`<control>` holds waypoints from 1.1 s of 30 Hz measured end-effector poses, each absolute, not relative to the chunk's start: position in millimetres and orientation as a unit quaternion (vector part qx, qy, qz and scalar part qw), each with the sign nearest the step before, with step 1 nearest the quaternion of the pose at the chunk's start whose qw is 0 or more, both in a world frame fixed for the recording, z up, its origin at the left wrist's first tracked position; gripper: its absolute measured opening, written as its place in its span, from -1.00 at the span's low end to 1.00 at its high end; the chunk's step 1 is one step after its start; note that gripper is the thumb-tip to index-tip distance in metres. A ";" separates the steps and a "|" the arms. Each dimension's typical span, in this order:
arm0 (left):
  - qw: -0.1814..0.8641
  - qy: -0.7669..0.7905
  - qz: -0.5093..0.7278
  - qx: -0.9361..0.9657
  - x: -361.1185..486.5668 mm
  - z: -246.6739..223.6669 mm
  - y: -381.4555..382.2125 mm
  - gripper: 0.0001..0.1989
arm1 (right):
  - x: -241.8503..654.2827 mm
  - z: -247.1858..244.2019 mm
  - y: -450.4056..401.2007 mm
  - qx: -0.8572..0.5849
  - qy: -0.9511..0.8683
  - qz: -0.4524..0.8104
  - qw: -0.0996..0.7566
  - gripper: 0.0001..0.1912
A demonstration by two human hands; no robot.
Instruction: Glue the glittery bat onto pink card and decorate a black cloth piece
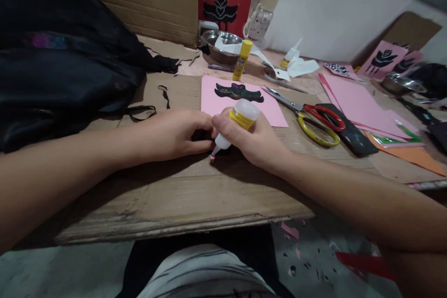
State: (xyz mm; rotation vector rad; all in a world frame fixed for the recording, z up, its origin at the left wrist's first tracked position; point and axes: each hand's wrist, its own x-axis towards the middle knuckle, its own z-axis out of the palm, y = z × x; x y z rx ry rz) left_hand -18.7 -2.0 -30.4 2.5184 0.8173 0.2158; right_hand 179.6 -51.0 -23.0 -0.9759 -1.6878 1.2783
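My right hand (249,137) is wrapped around a white glue bottle (240,118) with a yellow label. The bottle is tipped with its nozzle down and to the left, near a tiny pink bit at the tip. Close against it, my left hand (185,132) is closed, fingers curled over a small black piece (225,152) that is mostly hidden. Just beyond both hands lies a pink sheet (213,91) bearing a glittery black cut-out (239,92). A yellow glue stick (242,60) stands upright at the sheet's far edge.
To the right are scissors (317,125) with red and yellow handles, partly over a black phone (356,137), and stacked pink paper (356,98). Black fabric (63,65) fills the left. A metal bowl (223,49) and bottle (261,14) stand behind. The cardboard-covered table's front edge (174,230) is near.
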 end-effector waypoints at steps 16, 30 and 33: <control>0.256 0.288 0.102 0.917 -18.9 -28.8 -4.6 -0.77 | 182.3 -25.2 -53.8 -0.357 -0.728 0.449 0.376 -0.57; 0.277 0.271 0.118 0.914 -19.7 -30.9 -3.8 -0.77 | 181.8 -24.8 -55.7 -0.345 -0.731 0.453 0.375 -0.63; 0.274 0.277 0.121 0.913 -19.4 -31.2 -3.2 -0.76 | 181.6 -25.2 -55.6 -0.355 -0.726 0.460 0.368 -0.60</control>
